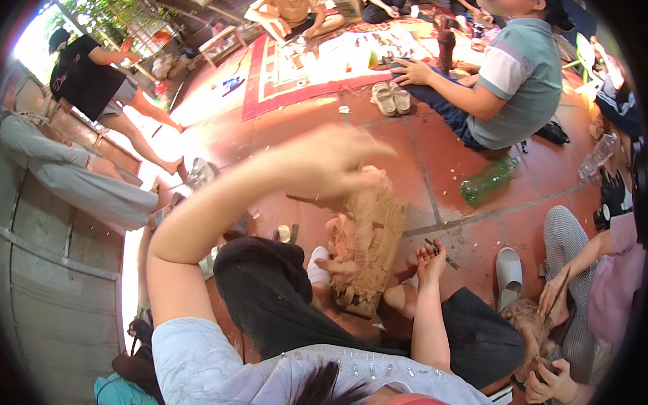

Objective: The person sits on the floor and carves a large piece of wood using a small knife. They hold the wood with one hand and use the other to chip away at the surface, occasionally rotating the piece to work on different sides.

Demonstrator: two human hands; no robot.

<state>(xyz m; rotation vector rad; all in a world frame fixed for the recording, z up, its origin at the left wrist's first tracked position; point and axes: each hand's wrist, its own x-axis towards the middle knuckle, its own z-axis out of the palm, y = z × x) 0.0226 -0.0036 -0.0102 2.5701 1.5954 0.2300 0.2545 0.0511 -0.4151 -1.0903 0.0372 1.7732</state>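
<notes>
Head view shows the left hand raised and blurred, fingers loosely spread over the upright carved wooden block between the knees, while the right hand pinches a small chisel; a mistimed swing could, I think, topple it or strike fingers.

A pale reddish-brown carved wooden block stands tilted slightly at the centre of the frame, its lower end by the person's feet on the red tiled floor. Its face is cut into rough ridges and blocky relief, and its upper end is blurred. A small dark chisel-like tool sits just right of it, at centre right.
</notes>
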